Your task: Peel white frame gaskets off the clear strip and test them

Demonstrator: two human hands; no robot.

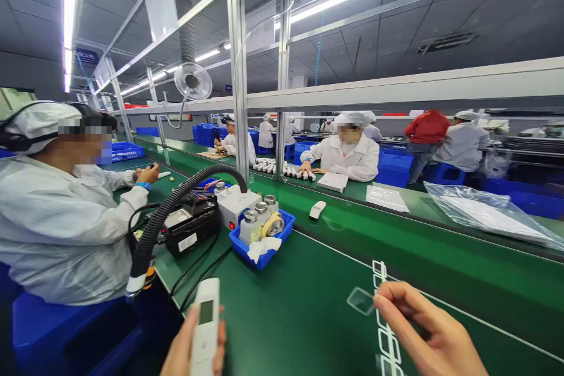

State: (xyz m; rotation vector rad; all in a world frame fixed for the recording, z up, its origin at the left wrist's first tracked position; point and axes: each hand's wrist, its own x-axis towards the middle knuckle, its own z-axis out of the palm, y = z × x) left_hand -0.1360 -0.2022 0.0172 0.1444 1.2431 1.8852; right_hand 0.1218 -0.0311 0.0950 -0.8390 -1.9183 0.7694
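Note:
My left hand point(194, 348) grips a white handheld device point(205, 329) upright, with a small grey display near its top. My right hand point(427, 329) pinches a thin white-edged strip of linked rectangular frames point(389, 345), which lies along the green bench mat point(291, 317). Its lower end runs out of view. A clear rectangular film piece point(360, 301) lies just left of my right fingers.
A blue tray point(262, 249) holds metal-capped bottles, tape and a white cloth. Behind it stand a white unit point(233, 202), a black machine point(191, 223) and a black corrugated hose point(176, 217). A seated co-worker point(61, 229) works at left. A white handheld device point(318, 209) lies farther along the bench.

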